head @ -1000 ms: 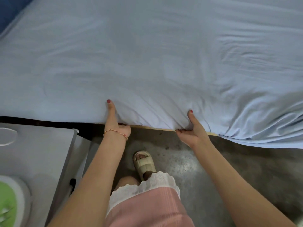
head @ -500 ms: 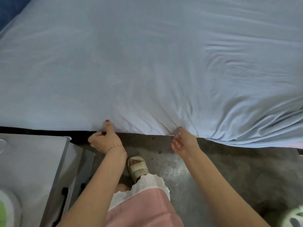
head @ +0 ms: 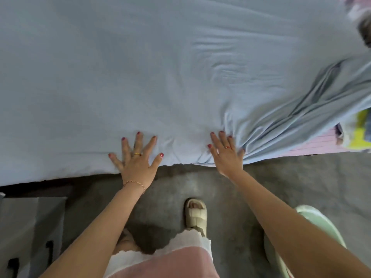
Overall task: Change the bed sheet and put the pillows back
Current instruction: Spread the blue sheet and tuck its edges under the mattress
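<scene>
Bed sheet [head: 160,77]: pale blue, spread over the bed, filling the upper part of the head view. Mostly smooth on the side toward the left hand; creased and bunched into folds on the side toward the right hand, where it hangs loose over the bed's near edge.

Left hand [head: 136,159]: flat on the sheet at the near edge, palm down, fingers straight and spread wide. Grips nothing. Ring on one finger, thin bracelet at the wrist.

Right hand [head: 226,155]: also flat on the sheet at the near edge, fingers straight and closer together, resting just beside the start of the bunched folds. Grips nothing. Ring on one finger.

The two hands are apart, with a small rumple of sheet between them.

Beyond the folds, past the right hand: a pink striped surface [head: 313,143] shows under the sheet's hanging edge, with a yellow and white item [head: 359,129] on it; too blurred to identify.

Floor [head: 281,177]: grey concrete, below the sheet's near edge. A cream sandal [head: 195,215] on one foot stands on it, between the forearms. Pink garment with white trim [head: 160,261] at the bottom.

Pale green container [head: 321,221] on the floor under the right forearm; contents not visible. Grey furniture [head: 30,227] stands below the sheet edge on the left-hand side.
</scene>
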